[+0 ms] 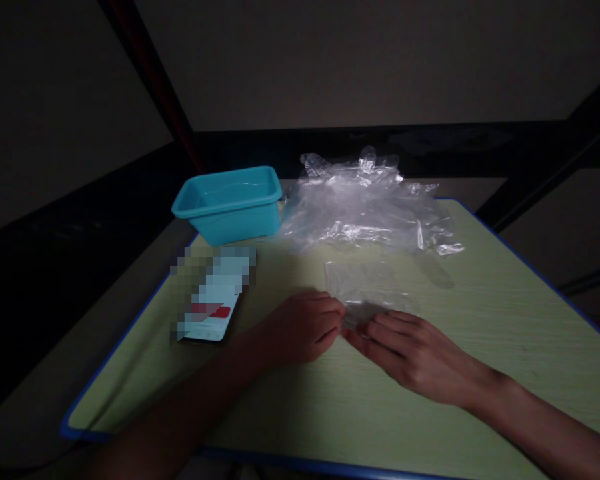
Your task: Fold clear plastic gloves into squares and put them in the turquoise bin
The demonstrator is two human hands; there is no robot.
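Observation:
A thin, clear plastic sheet [365, 277] lies flat on the table, squarish, with a crease across it. It looks like the same film as the pile behind it. My left hand [307, 327] is closed, its fingertips pinching at the sheet's near left corner. From the right, my right hand [413, 350] bends over the sheet's near edge, fingers together and thumb close to the left fingertips. The hands nearly meet there, and they hide the near edge. Beyond the sheet rests a loose heap of clear plastic gloves [360, 207], some finger shapes showing.
A turquoise plastic basket [240, 221] stands at the table's back left. In front of it lies a phone [220, 293] with its screen lit, partly blurred out. The pale green table [290, 413] has a blue rim. Dark bars and a wall surround it.

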